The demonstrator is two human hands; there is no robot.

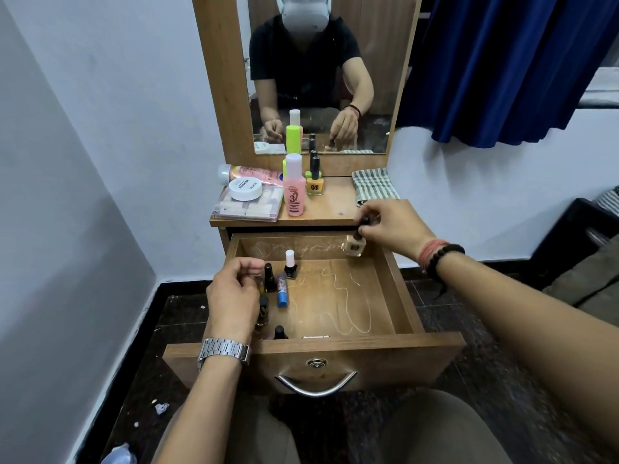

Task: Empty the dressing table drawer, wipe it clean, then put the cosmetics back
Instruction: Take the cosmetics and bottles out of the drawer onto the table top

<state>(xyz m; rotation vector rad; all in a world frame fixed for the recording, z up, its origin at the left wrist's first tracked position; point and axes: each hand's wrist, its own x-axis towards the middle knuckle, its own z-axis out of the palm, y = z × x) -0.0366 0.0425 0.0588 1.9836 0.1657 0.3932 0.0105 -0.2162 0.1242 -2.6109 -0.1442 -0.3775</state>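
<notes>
The wooden drawer (395, 296) is pulled out below the dressing table top. My right hand (392, 226) pinches the dark cap of a clear square nail polish bottle (354, 247) and holds it above the drawer's back right corner. My left hand (234, 293) hovers over the drawer's left side with its fingers curled near several dark nail polish bottles (269, 277); whether it grips one is hidden. A white-capped black bottle (290, 267) stands in the drawer, and a blue stick (282, 294) lies beside it.
On the table top (335, 205) stand a pink bottle (294, 189), a yellow nail polish (315, 180), a white jar (246, 188) on a clear box, a lying pink tube and a checked cloth (373, 184). A mirror rises behind. A blue curtain hangs at the right.
</notes>
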